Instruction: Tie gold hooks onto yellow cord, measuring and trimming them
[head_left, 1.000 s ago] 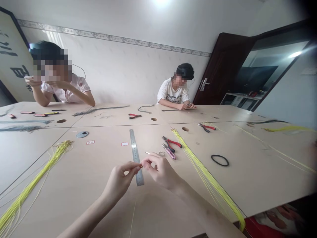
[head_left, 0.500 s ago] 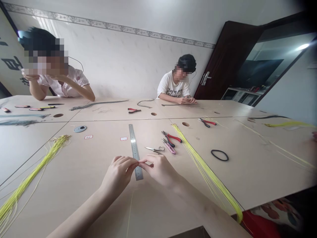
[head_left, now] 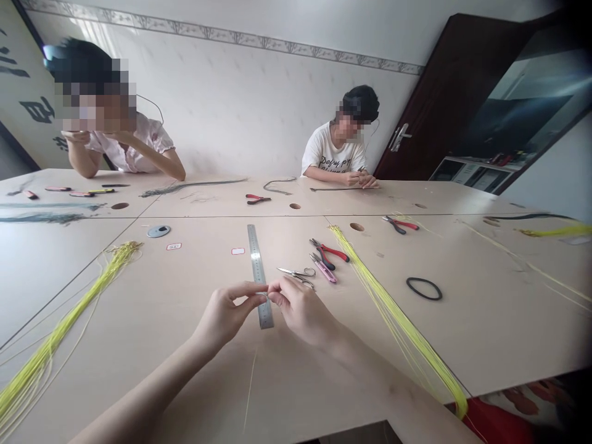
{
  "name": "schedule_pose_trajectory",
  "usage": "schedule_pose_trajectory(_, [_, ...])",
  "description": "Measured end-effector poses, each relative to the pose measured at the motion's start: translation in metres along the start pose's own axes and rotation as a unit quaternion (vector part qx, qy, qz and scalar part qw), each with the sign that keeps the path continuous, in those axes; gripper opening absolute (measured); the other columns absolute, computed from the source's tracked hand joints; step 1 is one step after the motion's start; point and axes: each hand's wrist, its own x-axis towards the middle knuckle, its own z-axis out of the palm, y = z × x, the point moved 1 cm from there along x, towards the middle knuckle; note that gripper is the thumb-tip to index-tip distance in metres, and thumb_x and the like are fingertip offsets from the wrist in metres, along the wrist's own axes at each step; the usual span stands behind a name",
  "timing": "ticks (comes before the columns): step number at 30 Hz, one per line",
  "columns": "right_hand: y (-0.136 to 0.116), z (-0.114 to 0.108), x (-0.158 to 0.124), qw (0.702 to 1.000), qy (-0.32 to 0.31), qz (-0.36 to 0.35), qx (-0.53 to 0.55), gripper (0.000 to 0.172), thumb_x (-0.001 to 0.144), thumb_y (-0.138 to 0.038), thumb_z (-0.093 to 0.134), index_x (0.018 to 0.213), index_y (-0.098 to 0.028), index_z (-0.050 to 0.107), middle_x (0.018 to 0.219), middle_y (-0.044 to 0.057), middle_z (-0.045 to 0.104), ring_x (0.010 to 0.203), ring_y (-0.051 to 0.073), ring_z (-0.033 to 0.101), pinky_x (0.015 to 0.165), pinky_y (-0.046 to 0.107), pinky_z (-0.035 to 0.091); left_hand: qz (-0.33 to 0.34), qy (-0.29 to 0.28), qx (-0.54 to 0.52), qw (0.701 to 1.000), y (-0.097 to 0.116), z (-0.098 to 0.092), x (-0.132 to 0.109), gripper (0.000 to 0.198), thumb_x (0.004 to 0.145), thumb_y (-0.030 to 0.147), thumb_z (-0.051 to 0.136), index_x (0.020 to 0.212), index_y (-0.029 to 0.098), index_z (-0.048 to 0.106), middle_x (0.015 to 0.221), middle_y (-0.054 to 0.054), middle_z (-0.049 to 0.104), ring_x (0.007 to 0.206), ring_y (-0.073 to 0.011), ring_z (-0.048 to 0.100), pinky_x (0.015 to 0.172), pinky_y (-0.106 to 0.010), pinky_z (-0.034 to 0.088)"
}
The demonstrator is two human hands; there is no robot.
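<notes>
Before us spreads the bench (head_left: 485,345), pale smooth boards joined at thin dark seams. Two long bundles of slick yellow cord lie slantwise on it: the left bundle (head_left: 59,338), fraying into loose strands, and the straighter right bundle (head_left: 402,324). Between them, our left hand (head_left: 224,314) and right hand (head_left: 303,311) meet, each pinched thumb to forefinger on a tiny piece that our fingers mostly hide. Beneath them lies a flat steel ruler (head_left: 255,259). To its right are metal-nosed pliers (head_left: 337,252) with one red and one dark handle, a soft-looking black oval loop (head_left: 423,296), slender silver scissors (head_left: 291,271) and pink snips (head_left: 327,271). A small red-edged label (head_left: 237,251) sits left of the ruler. Finest of all, a pale yellow strand (head_left: 251,388) runs up toward our joined fingertips.
</notes>
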Motion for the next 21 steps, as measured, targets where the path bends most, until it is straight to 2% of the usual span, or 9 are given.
schedule_pose_trajectory(3, [-0.001,0.001,-0.001,0.999,0.014,0.016,0.026,0.016,0.092,-0.023,0.037,0.081,-0.020,0.048,0.077,0.003,0.059,0.071,0.015,0.057,0.064,0.027,0.045,-0.105,-0.062,-0.160,0.980,0.007,0.002,-0.001,0.033,0.084,0.036,0.053,0.110,0.019,0.064,0.096,-0.005,0.072,0.091,-0.0205,0.065,0.081,-0.030,0.051])
schedule_pose_trajectory(5, [-0.001,0.002,-0.002,0.998,0.022,0.028,0.042,0.017,0.093,-0.024,0.035,0.081,-0.021,0.046,0.074,0.001,0.058,0.068,0.013,0.056,0.061,0.025,0.045,-0.137,-0.084,-0.214,0.964,0.011,0.004,-0.002,0.036,0.084,0.036,0.053,0.113,0.017,0.062,0.095,-0.006,0.071,0.090,-0.0198,0.063,0.082,-0.031,0.049])
schedule_pose_trajectory(12, [-0.002,0.003,-0.003,0.995,0.066,0.042,0.058,0.017,0.091,-0.024,0.036,0.077,-0.020,0.045,0.078,0.003,0.053,0.073,0.016,0.053,0.063,0.028,0.044,-0.151,-0.080,-0.243,0.955,0.013,0.008,-0.005,0.031,0.085,0.041,0.052,0.095,0.016,0.068,0.089,-0.005,0.069,0.089,-0.0186,0.060,0.086,-0.031,0.046])
schedule_pose_trajectory(17, [-0.001,0.003,-0.003,0.995,0.058,0.041,0.067,0.017,0.091,-0.023,0.039,0.078,-0.020,0.049,0.079,0.003,0.052,0.073,0.015,0.054,0.062,0.027,0.045,-0.171,-0.049,-0.222,0.959,0.014,0.008,-0.006,0.025,0.082,0.040,0.055,0.080,0.017,0.065,0.073,-0.001,0.064,0.076,-0.0153,0.059,0.074,-0.026,0.045])
schedule_pose_trajectory(21, [-0.003,0.004,-0.005,0.996,0.048,0.034,0.069,0.016,0.091,-0.024,0.039,0.080,-0.020,0.050,0.079,0.003,0.053,0.073,0.015,0.054,0.061,0.027,0.045,-0.146,-0.040,-0.205,0.967,0.014,0.007,-0.005,0.024,0.082,0.038,0.055,0.072,0.017,0.061,0.066,0.001,0.059,0.067,-0.0130,0.055,0.066,-0.024,0.043])
